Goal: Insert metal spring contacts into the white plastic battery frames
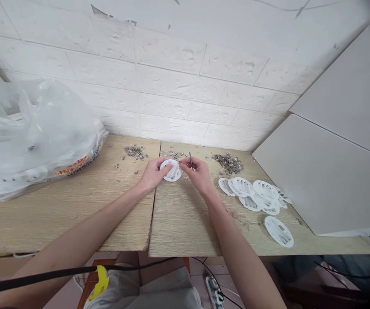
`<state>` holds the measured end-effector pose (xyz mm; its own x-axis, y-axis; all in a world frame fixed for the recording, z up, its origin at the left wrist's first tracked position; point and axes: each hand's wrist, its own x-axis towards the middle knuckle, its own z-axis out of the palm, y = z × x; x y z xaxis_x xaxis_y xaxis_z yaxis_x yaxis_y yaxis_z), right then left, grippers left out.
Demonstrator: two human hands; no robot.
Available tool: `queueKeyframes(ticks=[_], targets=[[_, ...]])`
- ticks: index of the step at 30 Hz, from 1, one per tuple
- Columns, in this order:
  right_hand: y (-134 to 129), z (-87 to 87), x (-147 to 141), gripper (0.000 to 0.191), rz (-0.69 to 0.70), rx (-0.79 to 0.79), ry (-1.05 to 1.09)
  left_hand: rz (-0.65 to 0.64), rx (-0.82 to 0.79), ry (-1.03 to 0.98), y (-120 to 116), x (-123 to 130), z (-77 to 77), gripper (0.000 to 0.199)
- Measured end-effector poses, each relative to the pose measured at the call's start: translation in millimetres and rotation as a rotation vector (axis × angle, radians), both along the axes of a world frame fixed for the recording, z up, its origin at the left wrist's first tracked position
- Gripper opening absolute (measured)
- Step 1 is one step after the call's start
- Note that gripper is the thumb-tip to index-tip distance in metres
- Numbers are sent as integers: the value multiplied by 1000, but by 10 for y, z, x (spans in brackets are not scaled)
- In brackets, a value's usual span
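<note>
My left hand point(156, 172) grips a round white plastic disc point(172, 173) by its left side, thumb lying across its face. The disc has slots and small dark marks. At its right edge, my right hand point(198, 175) is closed in a pinch, with a thin metal tool that looks like tweezers point(190, 158) standing up between the fingers. Whatever lies at the fingertips is too small to make out. Just behind the hands is a loose scatter of small metal parts point(173, 154). A darker heap of small metal parts point(228, 164) sits to the right.
Several similar white discs point(251, 193) lie overlapping on the right, with a single disc point(279, 231) nearer the front edge. Another small metal pile point(135, 152) is at back left. A large clear plastic bag point(43, 137) fills the left. Grey panels point(339, 171) stand at right; a white brick-pattern wall point(172, 86) is behind.
</note>
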<state>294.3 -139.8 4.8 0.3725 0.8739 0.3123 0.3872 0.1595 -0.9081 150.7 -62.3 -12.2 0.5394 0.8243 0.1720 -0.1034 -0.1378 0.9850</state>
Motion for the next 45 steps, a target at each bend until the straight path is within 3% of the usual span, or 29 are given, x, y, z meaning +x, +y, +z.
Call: queueKeyframes(ticks=[9, 25, 31, 39, 45], targets=[[25, -58, 28, 10, -74, 88, -389, -103, -172, -20, -63, 18, 57, 52], [44, -93, 38, 6, -83, 27, -431, -82, -152, 35, -68, 22, 57, 37], [11, -76, 36, 9, -46, 18, -501, -160, -82, 55, -44, 7, 22, 38], [0, -25, 58, 8, -37, -88, -342, -159, -25, 52, -33, 5, -11, 36], [17, -63, 63, 34, 108, -169, -55, -103, -72, 34, -39, 7, -34, 38]])
